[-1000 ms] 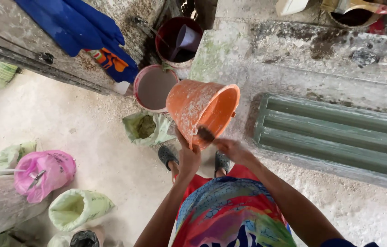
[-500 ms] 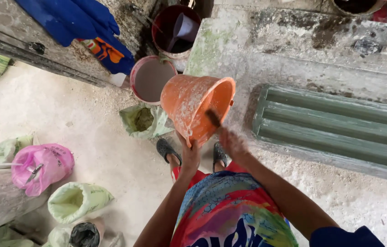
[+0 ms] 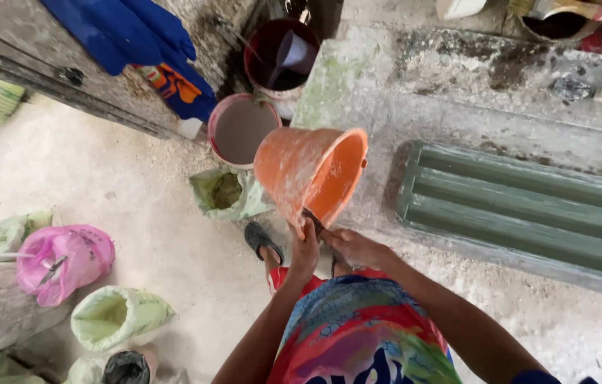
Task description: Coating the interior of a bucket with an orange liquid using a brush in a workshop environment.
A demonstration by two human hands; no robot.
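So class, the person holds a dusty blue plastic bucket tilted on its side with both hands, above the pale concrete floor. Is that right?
Not quite: the dusty plastic bucket is orange, not blue, as the head view shows. The rest stands: the left hand and the right hand both hold its rim, and it is tilted on its side above the pale concrete floor.

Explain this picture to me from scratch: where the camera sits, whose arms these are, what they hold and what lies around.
There is no machine here. A person wears the camera on their head, so you look down past their colourful shirt at their own arms. The left hand and right hand grip the rim of an orange bucket, tipped on its side with its mouth toward the right. On the dusty concrete floor beyond stand a pink bucket and a dark red bucket. Green sacks and a pink bag lie left; a green ribbed sheet lies right.
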